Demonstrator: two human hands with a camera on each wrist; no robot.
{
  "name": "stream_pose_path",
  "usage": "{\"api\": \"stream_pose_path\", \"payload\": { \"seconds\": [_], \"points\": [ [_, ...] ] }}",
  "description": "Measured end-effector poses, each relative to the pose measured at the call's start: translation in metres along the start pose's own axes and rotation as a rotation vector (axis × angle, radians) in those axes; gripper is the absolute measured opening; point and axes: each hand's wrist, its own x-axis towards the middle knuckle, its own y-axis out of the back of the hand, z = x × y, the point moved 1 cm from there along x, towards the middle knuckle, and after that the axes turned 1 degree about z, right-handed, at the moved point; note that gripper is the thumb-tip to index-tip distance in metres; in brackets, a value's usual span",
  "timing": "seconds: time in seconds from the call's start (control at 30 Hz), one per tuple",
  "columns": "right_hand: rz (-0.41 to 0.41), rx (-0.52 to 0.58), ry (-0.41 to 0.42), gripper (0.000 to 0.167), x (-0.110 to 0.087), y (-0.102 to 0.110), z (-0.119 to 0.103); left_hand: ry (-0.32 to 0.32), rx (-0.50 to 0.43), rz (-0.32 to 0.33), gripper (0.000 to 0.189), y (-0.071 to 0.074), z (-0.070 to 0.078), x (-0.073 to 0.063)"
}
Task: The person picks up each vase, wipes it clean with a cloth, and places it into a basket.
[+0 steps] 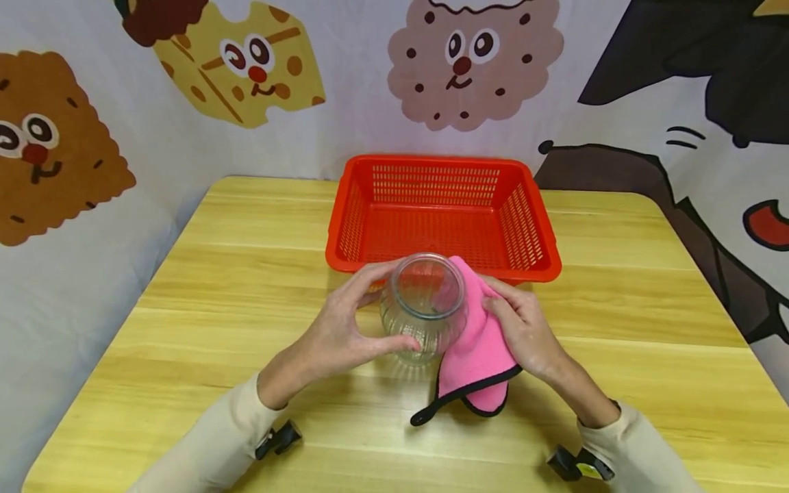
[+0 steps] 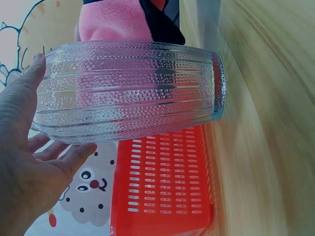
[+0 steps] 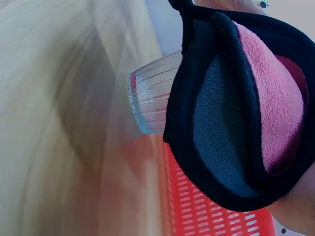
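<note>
At the left edge of the worktop [image 1: 234, 287] hangs a pale backdrop [image 1: 364, 89] printed with smiling snacks, and from that side a cream sleeve [image 1: 209, 438] leads to the left grip [image 1: 335, 330], a bare hand with thumb across the near side and fingers round the far side of a glass jar [image 1: 434, 332]. So this grip is grasping the jar, which is held upright or nearly so at the middle of the worktop, mouth up, just in front of the near rim of a red basket [image 1: 440, 161]; whether its base touches the wood I cannot tell. Behind the jar, the basket spreads to both sides, its slotted walls and floor in plain sight. Next along comes a pink cloth [image 1: 477, 342] with black edging, draped down the jar's right side, its small black loop [image 1: 424, 415] hanging toward the near edge. Furthest right, the right grip [image 1: 524, 330] grasps the cloth, thumb over the fabric, bringing it up to the glass. The step in hand looks like wiping the outside of the jar. As I judge it, the next move calls for a steady left hold while the right works the cloth flat round the curved, ribbed wall, with light pressure, since smooth glass could slip or twist.
</note>
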Motion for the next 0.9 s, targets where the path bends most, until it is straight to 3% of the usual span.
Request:
{"api": "stream_pose_path", "payload": {
  "seconds": [0.53, 0.9],
  "points": [
    [-0.025, -0.019, -0.066, 0.039, -0.011, -0.009, 0.018, 0.009, -0.028, -0.008, 0.099, -0.001, 0.002, -0.003],
    [-0.110, -0.056, -0.129, 0.039, -0.016, -0.008, 0.024, -0.019, -0.065, -0.053, 0.104, 0.000, -0.002, -0.004]
  ]
}}
